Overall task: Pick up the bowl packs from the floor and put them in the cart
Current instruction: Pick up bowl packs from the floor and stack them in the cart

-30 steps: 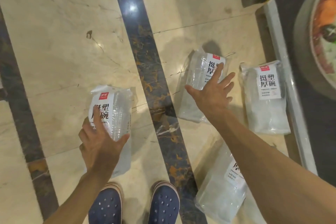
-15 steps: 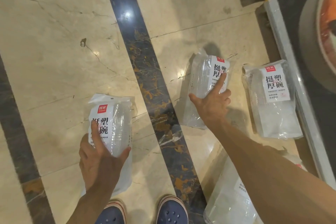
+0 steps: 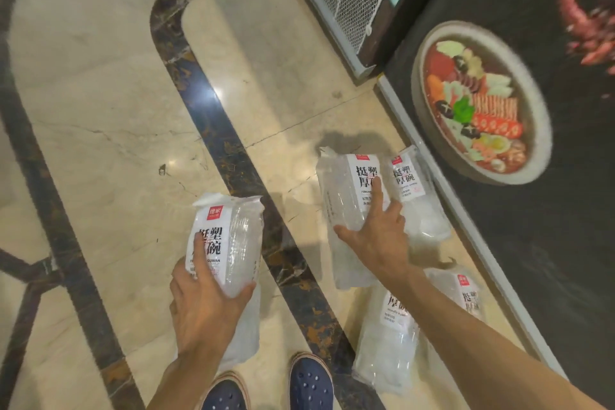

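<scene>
Each hand grips one clear bowl pack with a white, red-tagged label: left hand (image 3: 204, 306) fingers wrap the left pack (image 3: 229, 253), right hand (image 3: 377, 240) clasps another (image 3: 346, 203). Three more packs (image 3: 389, 336) lie on the glossy beige marble floor (image 3: 100, 110), near a hotpot poster (image 3: 479, 100).

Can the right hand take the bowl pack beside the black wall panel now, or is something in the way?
Probably not directly: the right hand already grips another pack, which overlaps the pack by the panel.

Bare marble floor (image 3: 100, 110) lies open from nine to twelve o'clock; the dark signboard (image 3: 532, 243) (hotpot picture) walls off three o'clock.
</scene>
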Demonstrator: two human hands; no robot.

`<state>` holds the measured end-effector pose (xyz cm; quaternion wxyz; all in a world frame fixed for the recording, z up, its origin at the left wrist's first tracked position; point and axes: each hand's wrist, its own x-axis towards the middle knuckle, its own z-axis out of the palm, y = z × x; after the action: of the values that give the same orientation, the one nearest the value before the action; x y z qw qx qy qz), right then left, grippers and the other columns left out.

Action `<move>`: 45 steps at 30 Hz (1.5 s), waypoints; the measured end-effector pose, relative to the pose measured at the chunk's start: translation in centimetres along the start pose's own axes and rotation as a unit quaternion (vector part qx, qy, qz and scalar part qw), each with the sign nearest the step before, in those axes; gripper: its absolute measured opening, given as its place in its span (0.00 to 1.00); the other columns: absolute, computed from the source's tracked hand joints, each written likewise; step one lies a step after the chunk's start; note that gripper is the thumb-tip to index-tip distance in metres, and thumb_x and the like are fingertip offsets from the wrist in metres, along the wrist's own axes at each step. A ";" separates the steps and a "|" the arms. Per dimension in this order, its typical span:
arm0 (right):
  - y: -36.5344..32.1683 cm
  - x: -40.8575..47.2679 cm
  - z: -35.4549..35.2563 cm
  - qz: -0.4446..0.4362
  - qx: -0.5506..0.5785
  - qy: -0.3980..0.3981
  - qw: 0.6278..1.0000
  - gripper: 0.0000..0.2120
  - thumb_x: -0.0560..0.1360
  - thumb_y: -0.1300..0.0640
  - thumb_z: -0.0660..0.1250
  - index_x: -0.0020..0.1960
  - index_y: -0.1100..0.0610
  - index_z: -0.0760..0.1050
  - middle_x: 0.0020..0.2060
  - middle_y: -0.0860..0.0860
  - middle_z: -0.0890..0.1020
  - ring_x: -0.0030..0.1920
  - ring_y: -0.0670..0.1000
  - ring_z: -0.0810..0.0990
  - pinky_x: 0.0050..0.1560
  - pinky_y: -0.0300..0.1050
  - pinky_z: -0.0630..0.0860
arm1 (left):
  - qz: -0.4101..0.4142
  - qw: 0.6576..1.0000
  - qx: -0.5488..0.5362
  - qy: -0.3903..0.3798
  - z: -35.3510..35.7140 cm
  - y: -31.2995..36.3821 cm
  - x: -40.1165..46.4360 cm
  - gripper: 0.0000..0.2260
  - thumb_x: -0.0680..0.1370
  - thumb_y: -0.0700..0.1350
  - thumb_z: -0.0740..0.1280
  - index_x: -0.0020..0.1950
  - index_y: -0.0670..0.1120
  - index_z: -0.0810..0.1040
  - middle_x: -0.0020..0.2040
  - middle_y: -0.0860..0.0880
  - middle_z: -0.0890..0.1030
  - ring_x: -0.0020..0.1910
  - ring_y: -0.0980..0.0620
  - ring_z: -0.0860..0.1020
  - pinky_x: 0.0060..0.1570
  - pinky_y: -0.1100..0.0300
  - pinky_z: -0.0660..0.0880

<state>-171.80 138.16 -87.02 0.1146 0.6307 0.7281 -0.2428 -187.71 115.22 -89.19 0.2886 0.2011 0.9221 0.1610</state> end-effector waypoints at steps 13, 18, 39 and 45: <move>5.6 -27.1 -35.3 0.069 0.114 0.115 0.984 0.59 0.66 0.34 0.76 0.81 0.39 0.37 0.70 0.56 0.64 0.67 0.61 0.69 0.64 0.62 0.74 | 0.197 0.978 0.020 -0.060 -24.8 25.3 -23.8 0.56 0.67 0.63 0.78 0.81 0.61 0.40 0.67 0.40 0.64 0.64 0.35 0.68 0.58 0.38 0.75; 10.1 -38.7 -46.0 0.106 0.156 0.194 0.963 0.58 0.66 0.36 0.77 0.81 0.40 0.38 0.72 0.56 0.62 0.69 0.61 0.67 0.65 0.64 0.73 | 0.306 0.948 0.046 -0.076 -32.2 32.7 -32.5 0.57 0.68 0.66 0.76 0.81 0.59 0.36 0.69 0.41 0.62 0.67 0.37 0.66 0.60 0.39 0.74; 41.5 -94.2 -48.4 0.488 0.264 0.390 0.735 0.57 0.68 0.32 0.71 0.80 0.39 0.33 0.70 0.53 0.60 0.68 0.61 0.67 0.62 0.59 0.74 | 0.695 0.648 0.167 -0.262 -24.4 41.5 -87.5 0.57 0.67 0.64 0.76 0.80 0.64 0.35 0.73 0.44 0.61 0.72 0.40 0.65 0.64 0.42 0.71; 52.6 -109.5 -44.1 0.571 0.285 0.406 0.654 0.56 0.67 0.30 0.66 0.81 0.41 0.33 0.70 0.54 0.60 0.70 0.61 0.64 0.66 0.59 0.71 | 0.742 0.560 0.178 -0.323 -16.2 37.3 -108.2 0.59 0.65 0.66 0.74 0.78 0.65 0.31 0.73 0.42 0.61 0.71 0.39 0.64 0.65 0.41 0.70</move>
<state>-94.84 70.20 -8.42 -0.2620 0.9595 0.0934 -0.0446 -105.54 94.42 -10.58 0.3037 0.9004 0.3024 0.0754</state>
